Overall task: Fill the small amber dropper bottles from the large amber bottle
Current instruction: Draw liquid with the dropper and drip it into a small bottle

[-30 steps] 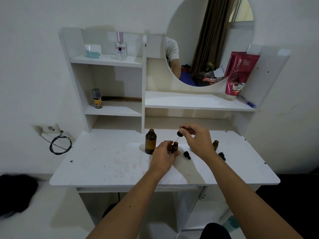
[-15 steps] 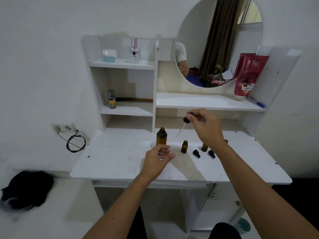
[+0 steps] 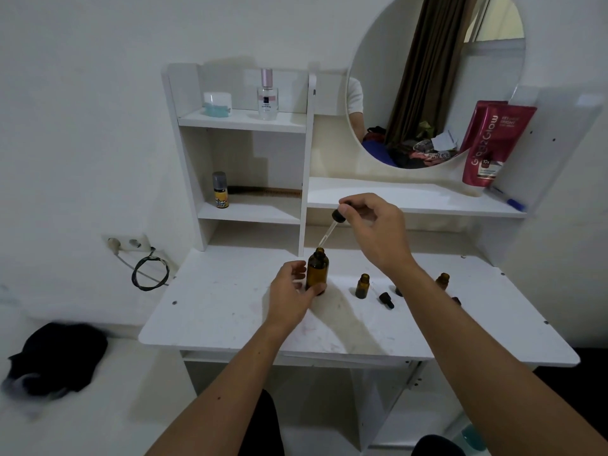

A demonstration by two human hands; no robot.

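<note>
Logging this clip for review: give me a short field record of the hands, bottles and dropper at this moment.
left hand: steadies the large amber bottle on the white table
right hand: pinches the dropper by its black bulb
dropper tip: just above the large bottle's open neck
small amber bottles: one open, another beyond the right forearm
loose dropper cap: lying on the table

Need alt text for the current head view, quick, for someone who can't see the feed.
Right hand holds a dropper with its glass tip just above the open mouth of the large amber bottle, which the left hand steadies on a white vanity table. Small amber bottles stand uncapped to the right, a loose black dropper cap beside them.
</note>
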